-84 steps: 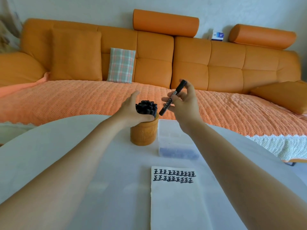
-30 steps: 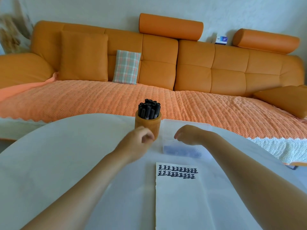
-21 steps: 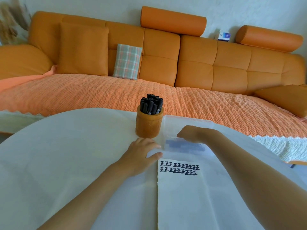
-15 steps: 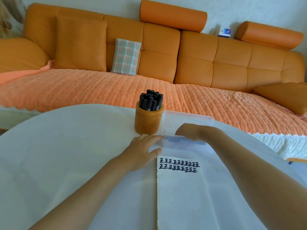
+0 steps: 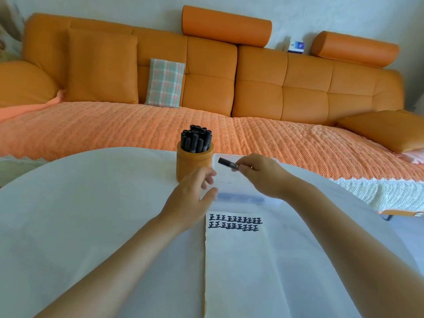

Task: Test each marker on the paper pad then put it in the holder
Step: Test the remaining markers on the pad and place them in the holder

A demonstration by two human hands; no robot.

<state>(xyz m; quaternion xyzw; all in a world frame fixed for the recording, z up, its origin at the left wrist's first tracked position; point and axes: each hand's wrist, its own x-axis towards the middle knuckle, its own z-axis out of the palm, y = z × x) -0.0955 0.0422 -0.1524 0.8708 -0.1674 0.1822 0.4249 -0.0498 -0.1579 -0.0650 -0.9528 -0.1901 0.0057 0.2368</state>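
A person's right hand (image 5: 260, 175) pinched a capped black marker (image 5: 228, 164) between thumb and fingertips, holding it nearly level above a clear plastic box (image 5: 243, 189) on a white table (image 5: 80, 214). The marker's free end pointed toward a round orange holder (image 5: 194, 162) that stood just left of the box and was packed with upright black markers (image 5: 196, 138). The left hand (image 5: 191, 199) held nothing, its fingers loosely spread between the holder and the near left corner of the box; whether it touched either could not be told. Nearer the person, a paper pad (image 5: 238, 267) lay flat on the table, its top edge just short of the box, with two rows of dark test marks (image 5: 235, 223) along its upper part. Behind the table ran an orange sofa (image 5: 298, 88) under a woven orange throw (image 5: 114, 129), with a plaid cushion (image 5: 165, 83) propped against its back and a small blue-and-white box (image 5: 296, 47) on the ledge above.
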